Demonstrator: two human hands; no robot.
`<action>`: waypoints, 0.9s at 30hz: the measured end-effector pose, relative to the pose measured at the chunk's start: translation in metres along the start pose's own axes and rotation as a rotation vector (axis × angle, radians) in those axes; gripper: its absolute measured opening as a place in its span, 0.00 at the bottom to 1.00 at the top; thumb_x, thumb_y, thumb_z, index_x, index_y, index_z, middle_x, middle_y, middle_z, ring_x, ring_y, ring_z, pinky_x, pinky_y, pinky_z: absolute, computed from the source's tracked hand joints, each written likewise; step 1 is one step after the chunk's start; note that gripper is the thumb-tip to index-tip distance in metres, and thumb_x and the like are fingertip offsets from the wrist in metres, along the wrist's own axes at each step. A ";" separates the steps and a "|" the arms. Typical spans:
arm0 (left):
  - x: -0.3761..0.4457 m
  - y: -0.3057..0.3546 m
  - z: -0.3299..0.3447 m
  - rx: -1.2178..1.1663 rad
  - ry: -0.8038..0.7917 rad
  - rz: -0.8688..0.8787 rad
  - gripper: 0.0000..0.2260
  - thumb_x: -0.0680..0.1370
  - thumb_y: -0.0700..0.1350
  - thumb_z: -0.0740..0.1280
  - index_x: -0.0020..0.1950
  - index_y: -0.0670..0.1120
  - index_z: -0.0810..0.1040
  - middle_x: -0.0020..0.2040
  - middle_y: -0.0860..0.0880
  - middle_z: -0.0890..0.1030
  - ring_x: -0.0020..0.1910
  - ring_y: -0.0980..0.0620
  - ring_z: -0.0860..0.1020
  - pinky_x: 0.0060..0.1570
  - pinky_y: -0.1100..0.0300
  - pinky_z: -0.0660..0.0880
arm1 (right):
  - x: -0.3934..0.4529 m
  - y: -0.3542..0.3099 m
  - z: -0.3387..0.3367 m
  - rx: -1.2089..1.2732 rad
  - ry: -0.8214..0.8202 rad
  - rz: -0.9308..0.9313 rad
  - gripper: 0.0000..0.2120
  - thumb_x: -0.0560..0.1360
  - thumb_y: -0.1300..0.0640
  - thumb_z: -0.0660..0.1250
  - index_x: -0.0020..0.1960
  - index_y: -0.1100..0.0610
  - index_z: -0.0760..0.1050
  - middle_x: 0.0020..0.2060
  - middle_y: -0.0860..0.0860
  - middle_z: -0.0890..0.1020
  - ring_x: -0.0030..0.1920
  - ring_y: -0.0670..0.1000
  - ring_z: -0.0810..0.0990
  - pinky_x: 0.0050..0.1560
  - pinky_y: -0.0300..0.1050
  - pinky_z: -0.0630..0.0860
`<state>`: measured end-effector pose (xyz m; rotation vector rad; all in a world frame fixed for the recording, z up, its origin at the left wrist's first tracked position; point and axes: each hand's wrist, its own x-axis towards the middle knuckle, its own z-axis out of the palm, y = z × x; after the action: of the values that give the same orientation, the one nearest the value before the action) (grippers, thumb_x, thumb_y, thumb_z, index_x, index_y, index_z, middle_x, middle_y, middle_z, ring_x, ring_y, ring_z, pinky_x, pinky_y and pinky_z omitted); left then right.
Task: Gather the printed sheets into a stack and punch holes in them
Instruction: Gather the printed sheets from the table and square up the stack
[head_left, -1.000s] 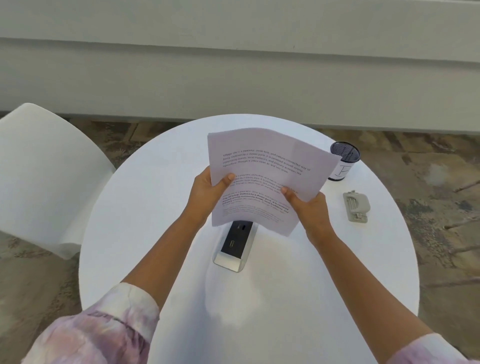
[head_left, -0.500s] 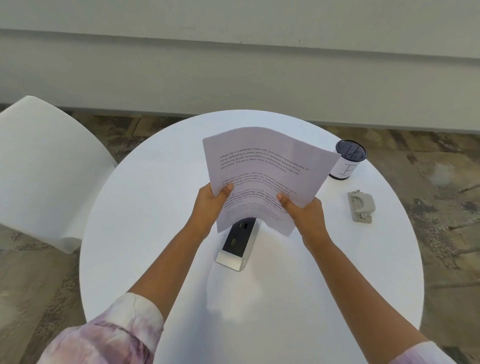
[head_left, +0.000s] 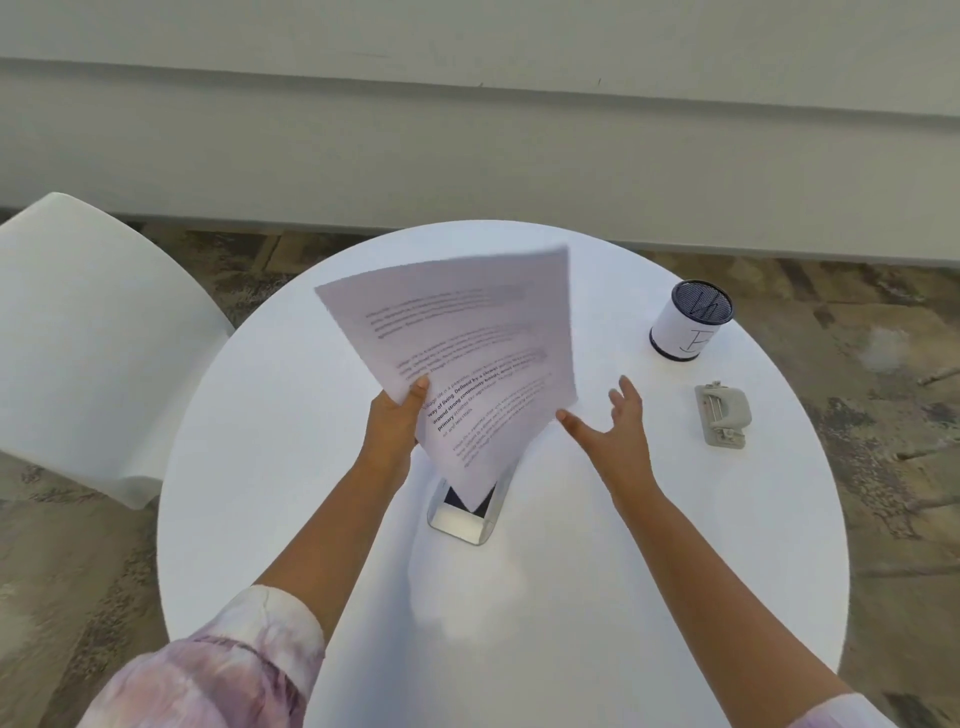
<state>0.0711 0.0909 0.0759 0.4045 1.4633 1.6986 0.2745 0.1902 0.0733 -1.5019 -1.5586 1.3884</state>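
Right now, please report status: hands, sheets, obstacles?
Left hand holds sheets above table. Right hand open, empty. Hole punch untouched, path clear.

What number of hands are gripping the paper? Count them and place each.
1. The left hand pinches the paper at its left edge; the right hand is open beside it, off the sheet.
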 end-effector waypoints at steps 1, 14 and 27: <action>-0.001 -0.002 0.000 -0.062 0.027 -0.026 0.09 0.78 0.43 0.62 0.58 0.50 0.74 0.53 0.51 0.80 0.53 0.51 0.79 0.52 0.52 0.76 | -0.001 0.003 0.001 0.023 -0.019 0.054 0.45 0.68 0.50 0.73 0.75 0.50 0.48 0.74 0.52 0.59 0.73 0.51 0.60 0.67 0.49 0.62; -0.014 -0.017 0.006 -0.384 0.027 -0.155 0.09 0.76 0.38 0.64 0.54 0.47 0.78 0.54 0.49 0.82 0.50 0.53 0.82 0.51 0.52 0.79 | 0.000 0.008 0.018 0.507 -0.223 0.279 0.15 0.75 0.70 0.60 0.59 0.59 0.72 0.55 0.57 0.80 0.54 0.56 0.80 0.53 0.52 0.77; 0.030 0.044 -0.060 0.080 -0.275 -0.212 0.14 0.69 0.54 0.71 0.50 0.48 0.81 0.44 0.48 0.85 0.43 0.51 0.83 0.40 0.58 0.80 | 0.016 -0.006 -0.049 0.276 -0.320 0.054 0.15 0.75 0.69 0.61 0.52 0.52 0.76 0.50 0.48 0.83 0.49 0.48 0.82 0.48 0.41 0.81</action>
<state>-0.0063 0.0759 0.0928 0.4879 1.3240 1.3617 0.3136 0.2206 0.0896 -1.2082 -1.4387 1.8634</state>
